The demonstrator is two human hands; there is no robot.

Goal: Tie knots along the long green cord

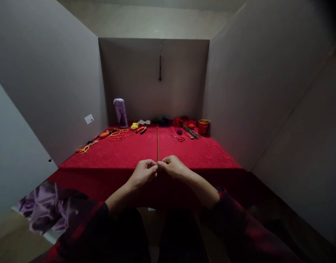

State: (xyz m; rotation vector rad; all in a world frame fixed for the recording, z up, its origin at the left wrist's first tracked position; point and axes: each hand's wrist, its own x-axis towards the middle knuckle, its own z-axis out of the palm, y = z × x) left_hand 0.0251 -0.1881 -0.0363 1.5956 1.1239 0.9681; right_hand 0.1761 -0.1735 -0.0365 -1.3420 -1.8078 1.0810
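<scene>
A thin olive-green cord (157, 144) runs straight from my fingertips toward the back of the red-covered table (124, 155). My left hand (145, 171) pinches at its near end, fingers closed. Close beside it, my right hand (173, 166) is also closed in a pinch at the same end, the two thumbs nearly touching. Exactly how the cord sits between the fingers is too small to tell. Both hands are just above the table's front edge.
Scissors (180, 138), a purple yarn ball (179, 131) and a red cup (203, 127) stand or lie on the right. To the left are pliers (141, 130), yellow yarn (134, 126), loose cords (121, 137) and a purple bottle (120, 114). Grey panels (154, 95) enclose the table.
</scene>
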